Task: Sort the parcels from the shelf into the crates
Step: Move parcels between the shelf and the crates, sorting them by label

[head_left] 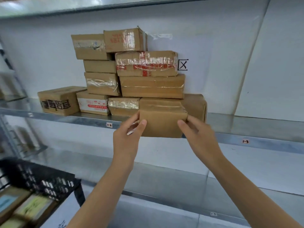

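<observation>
Head view: a parcel (162, 122) is gripped between both hands at the front lip of the shelf (246, 127), at the centre of the frame. Its lower edge overlaps the lip, so it appears to be clear of the board. Whether its rear touches the larger box (195, 104) behind it at 1 o'clock cannot be told. The left hand (127, 139) is curled round the parcel's 9 o'clock side, with the thumb laid on the front face and the fingers tucked behind. The right hand (197, 135) is clamped on the 3 o'clock side in the same way, thumb forward. Neither hand is spread wide; both are closed just enough to span the parcel's width.

The step in hand is judged to be the pick: one parcel is taken from the shelf, and no drop has yet been made. The next move is thought to call for the parcel to be drawn back clear of the stack (131, 71) at 11 o'clock, so that nothing is nudged. It would then be carried down toward the black crate (54, 183) at 8 o'clock. Which crate is meant for it cannot be told.

The parcel is seen as a plain brown cardboard carton, roughly square on its front face, with clear tape (162, 105) across its top and a crumpled upper right corner. No label is shown on the face turned to the camera. It is judged light and stiff enough to be carried by its sides.
</observation>
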Demonstrator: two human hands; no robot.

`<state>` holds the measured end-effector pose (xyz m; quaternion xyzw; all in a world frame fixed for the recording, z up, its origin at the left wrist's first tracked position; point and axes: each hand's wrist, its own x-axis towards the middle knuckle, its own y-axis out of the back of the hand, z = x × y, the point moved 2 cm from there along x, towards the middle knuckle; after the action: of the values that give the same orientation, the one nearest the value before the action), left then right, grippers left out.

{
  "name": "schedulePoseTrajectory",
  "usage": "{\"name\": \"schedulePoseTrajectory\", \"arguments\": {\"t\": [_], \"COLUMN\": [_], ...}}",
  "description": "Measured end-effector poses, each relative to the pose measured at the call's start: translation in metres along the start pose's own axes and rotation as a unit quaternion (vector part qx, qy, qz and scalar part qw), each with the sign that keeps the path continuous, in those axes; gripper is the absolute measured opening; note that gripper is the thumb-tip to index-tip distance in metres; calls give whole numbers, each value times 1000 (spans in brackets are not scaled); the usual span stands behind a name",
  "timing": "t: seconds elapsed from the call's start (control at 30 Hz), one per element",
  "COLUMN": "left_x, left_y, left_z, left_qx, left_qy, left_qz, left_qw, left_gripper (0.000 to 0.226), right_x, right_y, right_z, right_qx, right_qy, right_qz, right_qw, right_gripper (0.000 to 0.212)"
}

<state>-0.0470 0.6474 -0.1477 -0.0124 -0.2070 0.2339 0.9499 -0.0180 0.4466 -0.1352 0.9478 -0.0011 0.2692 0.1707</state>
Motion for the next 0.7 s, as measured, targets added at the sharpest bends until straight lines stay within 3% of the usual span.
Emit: {"name": "schedulePoseTrajectory", "arguments": {"t": [0.07,0.13,0.23,0.33,0.47,0.6,0.7], "left_x": [-2,-5,-7,-8,-22,-45,-54], "left_y": [17,33,54,72,99,124,140], "left_z": [0,0,0,-7,-27,-49,-54], "left_qx": [44,61,62,59,24,-5,3], "left_qy": [0,-7,-6,8,59,113,126], "left_qz": [11,9,11,16,53,103,117], "left_qw": [999,998,998,998,997,988,985], "left_gripper": [33,32,27,22,37,19,25], "right_x": [0,2,6,3,-15,-30,-34], "right_y": [-15,-28,-44,-63,-96,-128,-148], "right_z": [2,3,0,-1,15,32,30], "right_qx": [59,97,102,111,151,150,156], "right_qy": [-33,-66,-93,-113,-135,-180,-173], "right_qz": [-9,-5,-5,-47,-68,-114,-136], "right_qw": [998,993,990,986,977,965,963], "right_gripper": [19,38,61,72,53,43,35]}}
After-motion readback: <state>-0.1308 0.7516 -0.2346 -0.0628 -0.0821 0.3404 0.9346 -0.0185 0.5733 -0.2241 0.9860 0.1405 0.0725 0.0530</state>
